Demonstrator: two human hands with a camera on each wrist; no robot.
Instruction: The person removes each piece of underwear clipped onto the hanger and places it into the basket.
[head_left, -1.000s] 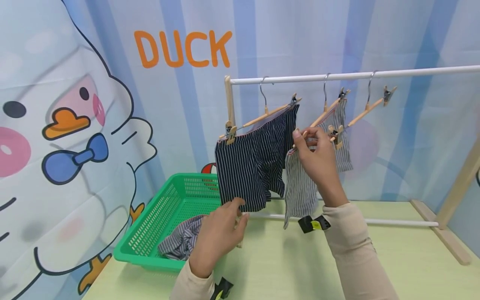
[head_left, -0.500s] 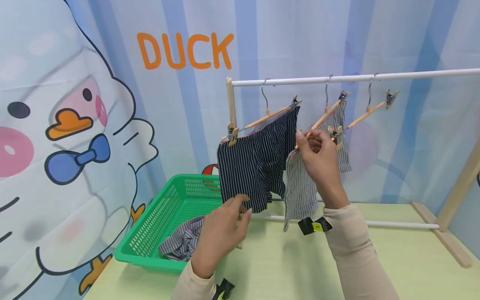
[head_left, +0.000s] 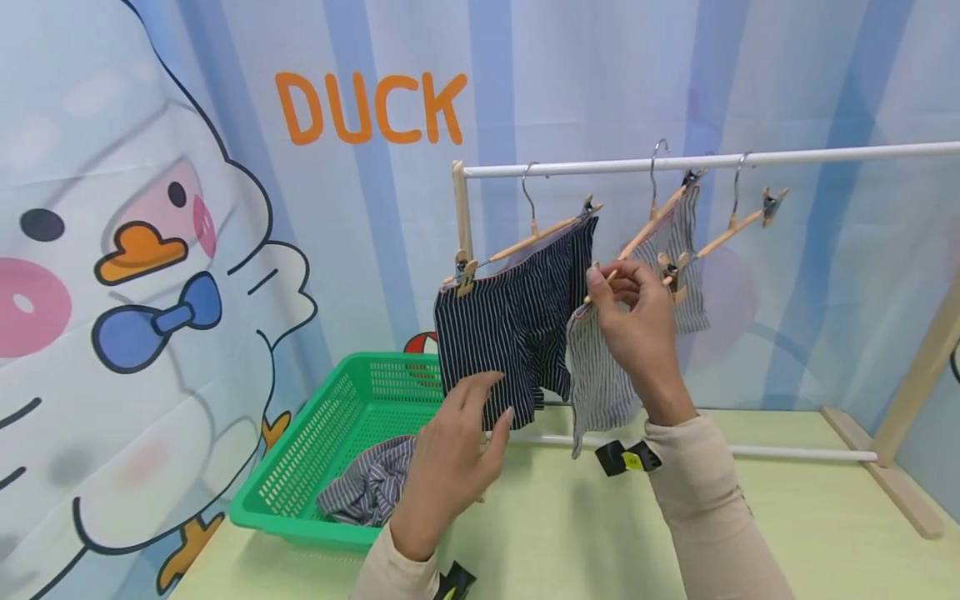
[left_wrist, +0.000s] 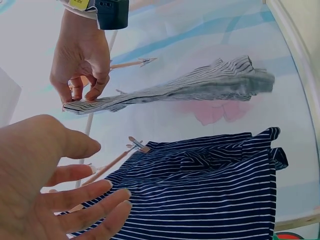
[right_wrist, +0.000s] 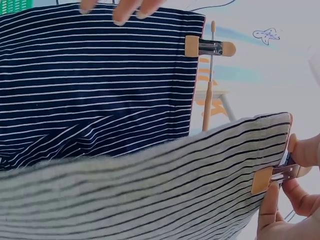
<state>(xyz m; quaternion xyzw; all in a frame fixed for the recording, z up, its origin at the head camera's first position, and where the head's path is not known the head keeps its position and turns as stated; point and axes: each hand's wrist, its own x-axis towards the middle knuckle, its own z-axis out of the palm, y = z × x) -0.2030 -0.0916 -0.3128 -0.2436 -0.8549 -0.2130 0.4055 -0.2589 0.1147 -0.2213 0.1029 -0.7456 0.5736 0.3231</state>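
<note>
My right hand (head_left: 643, 337) pinches the near end of a wooden clip hanger (head_left: 651, 232) between thumb and fingers. White-and-dark striped shorts (head_left: 600, 379) hang from that hanger, whose hook stands raised above the rail. Close up in the right wrist view, the thumb and fingers are at the metal-and-wood clip (right_wrist: 262, 180), which bites the waistband. My left hand (head_left: 450, 467) hovers by the lower edge of the navy striped shorts (head_left: 487, 333), fingers spread and holding nothing, as the left wrist view confirms. Those navy shorts hang from another clip hanger (head_left: 517, 246) on the rail's left end.
A white rail (head_left: 825, 155) on a wooden-legged stand (head_left: 911, 375) crosses the back of the table. A bare clip hanger (head_left: 738, 227) hangs on it to the right. A green basket (head_left: 255, 508) holds crumpled striped cloth (head_left: 367, 483). Behind is a printed duck curtain (head_left: 585, 75).
The middle hanger's hook has risen above the rail, lifted by my right hand with the light striped shorts. My left hand has moved slightly right, its thumb and fingers spreading wider.
</note>
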